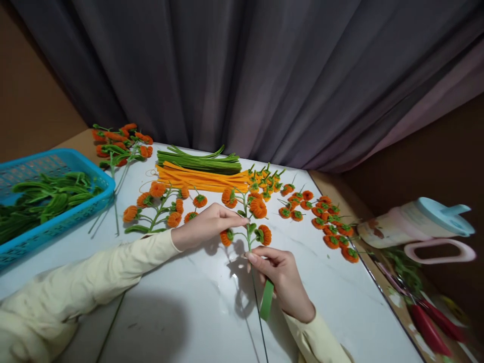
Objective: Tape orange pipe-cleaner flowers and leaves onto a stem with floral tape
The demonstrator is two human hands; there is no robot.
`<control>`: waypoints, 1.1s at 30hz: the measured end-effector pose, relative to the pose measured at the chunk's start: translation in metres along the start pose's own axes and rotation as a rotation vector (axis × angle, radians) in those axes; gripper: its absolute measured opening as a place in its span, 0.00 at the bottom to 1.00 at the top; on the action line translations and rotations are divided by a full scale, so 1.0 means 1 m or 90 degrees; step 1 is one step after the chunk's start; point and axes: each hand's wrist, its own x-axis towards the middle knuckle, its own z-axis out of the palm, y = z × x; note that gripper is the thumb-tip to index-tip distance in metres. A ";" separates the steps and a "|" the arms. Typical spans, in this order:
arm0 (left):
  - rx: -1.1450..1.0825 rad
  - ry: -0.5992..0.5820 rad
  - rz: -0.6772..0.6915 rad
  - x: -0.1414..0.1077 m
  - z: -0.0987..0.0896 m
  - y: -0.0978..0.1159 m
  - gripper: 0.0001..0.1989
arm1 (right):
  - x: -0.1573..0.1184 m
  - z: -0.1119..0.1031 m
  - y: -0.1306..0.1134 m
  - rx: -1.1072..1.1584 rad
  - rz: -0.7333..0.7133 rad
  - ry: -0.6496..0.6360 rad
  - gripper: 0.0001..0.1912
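In the head view, a flower stem (248, 244) of wire carries several orange fuzzy pumpkin-like heads (258, 207) with green caps and small leaves. The thumb and fingers of my left hand (212, 224) pinch this stem among its branches. Lower down, my right hand (278, 280) is closed on the same stem. A roll of green floral tape (266, 300) hangs beneath the right fingers, partly hidden by them. Below the hands, the bare wire runs on toward the near edge of the table. Left of my left hand lies another branch (156, 219) with orange heads.
A blue basket (108, 184) of green fuzzy leaves stands at left, with orange-headed stems (123, 143) behind it. Green strips (200, 160) and orange strips (200, 177) lie at the back. Loose orange heads (330, 229), a tumbler (410, 222) and red-handled pliers (427, 325) are at right.
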 end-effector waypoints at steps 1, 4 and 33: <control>0.006 0.005 0.007 0.000 0.000 -0.001 0.19 | 0.000 0.001 0.002 0.014 -0.001 -0.005 0.16; 0.010 0.006 0.019 0.002 0.000 -0.005 0.18 | 0.001 0.003 0.007 0.035 -0.002 0.001 0.15; -0.560 -0.128 -0.236 0.018 -0.003 -0.031 0.04 | 0.007 0.005 0.025 0.177 0.058 -0.077 0.15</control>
